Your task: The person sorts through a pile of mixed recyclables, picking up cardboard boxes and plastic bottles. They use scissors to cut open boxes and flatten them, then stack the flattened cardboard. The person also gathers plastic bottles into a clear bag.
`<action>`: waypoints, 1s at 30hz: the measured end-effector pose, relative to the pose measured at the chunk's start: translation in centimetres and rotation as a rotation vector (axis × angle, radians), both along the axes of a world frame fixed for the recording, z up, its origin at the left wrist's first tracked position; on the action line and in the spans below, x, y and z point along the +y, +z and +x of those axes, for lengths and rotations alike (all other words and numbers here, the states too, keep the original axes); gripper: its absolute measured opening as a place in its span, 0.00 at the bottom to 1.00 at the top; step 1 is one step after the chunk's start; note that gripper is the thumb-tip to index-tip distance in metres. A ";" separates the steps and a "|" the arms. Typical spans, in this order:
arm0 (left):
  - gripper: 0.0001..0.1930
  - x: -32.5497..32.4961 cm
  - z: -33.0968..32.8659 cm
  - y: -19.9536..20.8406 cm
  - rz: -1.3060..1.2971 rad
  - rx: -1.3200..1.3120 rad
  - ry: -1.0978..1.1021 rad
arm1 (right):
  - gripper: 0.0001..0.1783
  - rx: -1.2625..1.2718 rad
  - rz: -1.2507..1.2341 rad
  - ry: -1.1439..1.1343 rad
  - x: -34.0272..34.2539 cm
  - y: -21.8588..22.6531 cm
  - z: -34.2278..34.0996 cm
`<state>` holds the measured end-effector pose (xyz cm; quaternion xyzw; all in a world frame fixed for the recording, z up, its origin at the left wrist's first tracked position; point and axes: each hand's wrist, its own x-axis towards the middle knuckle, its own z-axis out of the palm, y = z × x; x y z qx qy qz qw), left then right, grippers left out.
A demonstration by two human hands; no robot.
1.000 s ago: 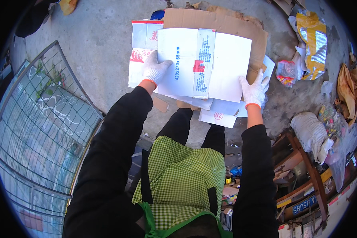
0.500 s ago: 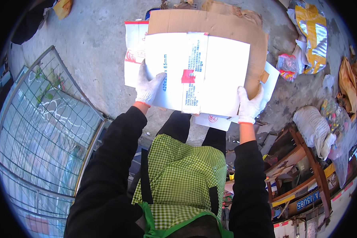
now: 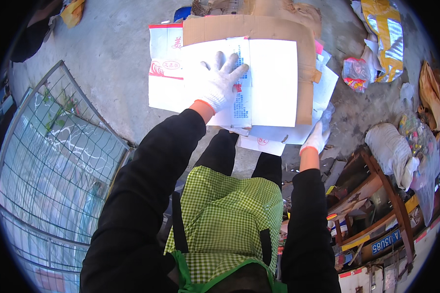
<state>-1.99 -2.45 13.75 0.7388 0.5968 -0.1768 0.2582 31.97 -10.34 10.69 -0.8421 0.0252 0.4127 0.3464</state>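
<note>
A white flattened cardboard box point(image 3: 274, 83) with blue print and a red tape patch lies on top of a stack of cardboard. My left hand point(image 3: 219, 82), in a white glove with greyish fingertips, rests flat on it with fingers spread. Beneath it sit a brown cardboard sheet point(image 3: 249, 27) and a red-edged white sheet point(image 3: 165, 93), which sticks out at the left. More white cardboard point(image 3: 325, 87) juts out at the right. Beside the stack's lower right edge is my gloved right hand point(image 3: 318, 136), its somewhat blurred fingers stretched along the edge.
A wire-mesh frame point(image 3: 58, 146) stands at the left. To the right lie a yellow-taped silver package point(image 3: 390, 41), a red and clear plastic bag point(image 3: 355, 74), a white sack point(image 3: 387, 149) and a broken wooden frame point(image 3: 384, 195). Grey concrete floor point(image 3: 117, 63) shows around the stack.
My left hand has moved from the white box's left edge onto its top, fingers spreading. My right hand has let go of the box's right edge and moved down beside the stack. The white box now lies slightly left.
</note>
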 end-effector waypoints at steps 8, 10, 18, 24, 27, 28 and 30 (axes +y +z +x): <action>0.42 0.2 1.5 0.2 -0.156 0.060 -0.073 | 0.34 0.653 -0.199 -0.284 -7.7 -4.2 1.9; 0.41 0.2 1.4 -0.1 -0.189 0.062 -0.132 | 0.19 0.454 0.006 -0.454 -6.1 -6.6 2.6; 0.40 1.6 1.8 0.5 -0.336 0.145 -0.281 | 0.36 0.563 -0.377 -0.041 -2.6 -8.5 4.9; 0.38 1.5 2.1 2.8 -0.181 0.115 -0.271 | 0.55 0.534 -0.650 0.173 -5.2 -3.5 4.1; 0.39 3.0 2.1 3.6 0.019 -0.045 -0.230 | 0.50 0.610 -0.573 0.076 -9.5 -1.1 2.5; 0.39 4.2 2.0 3.2 0.084 -0.091 -0.205 | 0.48 0.629 -0.525 -0.002 -11.1 -0.6 1.9; 0.41 7.7 1.9 1.0 0.257 -0.203 -0.145 | 0.42 0.821 -0.441 -0.248 -14.3 -0.3 0.1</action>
